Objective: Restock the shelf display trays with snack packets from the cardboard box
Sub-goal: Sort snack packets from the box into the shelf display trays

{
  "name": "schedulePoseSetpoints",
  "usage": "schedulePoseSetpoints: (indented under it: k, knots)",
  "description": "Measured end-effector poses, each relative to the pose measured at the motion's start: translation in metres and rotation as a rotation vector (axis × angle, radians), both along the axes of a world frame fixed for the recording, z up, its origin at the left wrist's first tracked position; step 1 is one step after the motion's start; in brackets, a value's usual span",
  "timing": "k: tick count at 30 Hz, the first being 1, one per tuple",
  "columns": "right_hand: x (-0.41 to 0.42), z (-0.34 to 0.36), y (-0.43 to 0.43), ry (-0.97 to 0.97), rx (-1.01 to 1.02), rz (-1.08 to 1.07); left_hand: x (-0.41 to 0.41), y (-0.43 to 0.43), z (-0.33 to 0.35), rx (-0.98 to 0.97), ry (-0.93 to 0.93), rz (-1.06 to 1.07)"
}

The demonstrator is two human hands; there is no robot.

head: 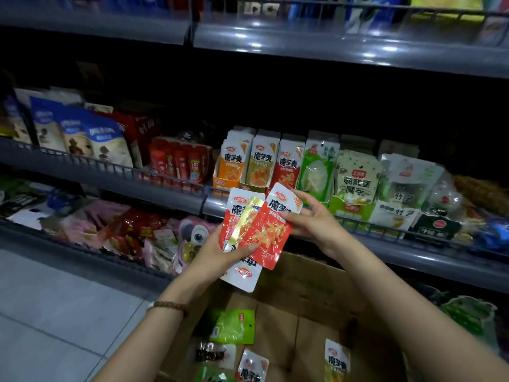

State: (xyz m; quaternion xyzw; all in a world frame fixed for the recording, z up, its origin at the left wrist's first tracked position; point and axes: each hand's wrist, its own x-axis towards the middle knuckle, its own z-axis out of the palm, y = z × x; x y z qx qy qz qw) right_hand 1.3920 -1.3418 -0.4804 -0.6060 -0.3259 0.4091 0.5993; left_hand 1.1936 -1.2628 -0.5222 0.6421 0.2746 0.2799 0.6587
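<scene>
Snack packets (271,232), glossy red and white, sit gripped in left hand (217,253), right hand (314,221) pinching one.

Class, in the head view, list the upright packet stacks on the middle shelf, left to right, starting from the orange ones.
Orange-and-white packets → olive-and-white packets → red-and-white packets → green clear-window packets → pale green speckled packets → white-and-green packets.
</scene>
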Motion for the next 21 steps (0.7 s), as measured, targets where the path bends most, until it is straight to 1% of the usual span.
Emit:
schedulePoseSetpoints:
  k: [2,3,4,6,8,11,14,15,17,21]
  knots:
    - [0.005,0.002,0.010,0.151,-0.023,0.013,0.002,0.011,0.005,-0.015,-0.014,0.018]
    - [0.007,0.003,0.016,0.185,-0.035,0.014,0.004,0.017,0.007,-0.023,-0.017,0.031]
    - [0.009,0.004,0.020,0.191,-0.042,0.002,0.007,0.023,0.009,-0.026,-0.024,0.046]
    - [0.015,0.011,0.028,0.144,-0.030,-0.060,0.014,0.033,0.013,-0.014,-0.029,0.068]
    - [0.026,0.022,0.035,0.059,0.009,-0.146,0.023,0.044,0.018,0.001,-0.023,0.111]
    - [0.055,0.044,0.047,-0.122,0.108,-0.287,0.034,0.063,0.025,0.029,-0.019,0.159]
    - [0.086,0.058,0.072,-0.308,0.227,-0.432,0.045,0.077,0.031,0.080,-0.017,0.173]
    - [0.094,0.062,0.081,-0.353,0.238,-0.457,0.049,0.080,0.033,0.088,-0.019,0.168]
    - [0.108,0.064,0.101,-0.474,0.200,-0.481,0.057,0.085,0.034,0.091,-0.028,0.167]
    - [0.116,0.053,0.125,-0.796,0.031,-0.477,0.068,0.096,0.032,0.100,-0.019,0.206]
